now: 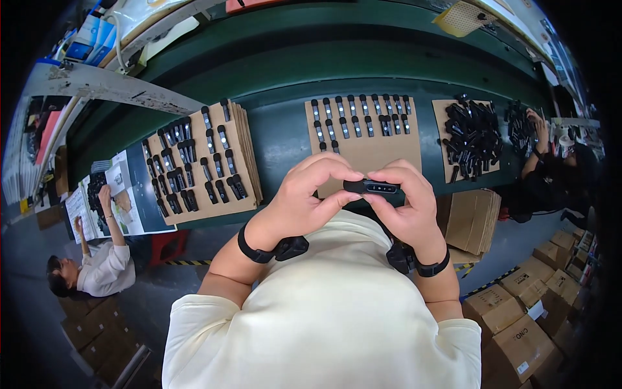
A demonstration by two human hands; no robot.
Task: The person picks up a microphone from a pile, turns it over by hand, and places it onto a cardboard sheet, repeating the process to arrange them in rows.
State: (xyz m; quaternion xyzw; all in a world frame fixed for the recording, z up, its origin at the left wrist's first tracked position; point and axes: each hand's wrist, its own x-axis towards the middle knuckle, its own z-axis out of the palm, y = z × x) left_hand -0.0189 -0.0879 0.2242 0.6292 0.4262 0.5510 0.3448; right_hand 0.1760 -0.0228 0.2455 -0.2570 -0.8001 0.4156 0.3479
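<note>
A small black clip-on microphone (381, 187) with a foam tip lies sideways between my hands, in front of my chest. My left hand (311, 194) pinches the foam end between thumb and forefinger. At the other end, my right hand (411, 198) grips the body with thumb and fingers, leaving a row of small marks on its face visible. Just beyond my hands lies a brown cardboard sheet (389, 148), with similar microphones standing in rows along its far part. My hands and forearms cover part of its near side.
Left is a cardboard stack (245, 129) bearing several microphones; right, another sheet (440, 109) holds a jumbled pile (470, 133). All rest on a green bench (278, 123). People work at far left (107, 272) and far right (564, 175). Cartons (518, 350) stand at lower right.
</note>
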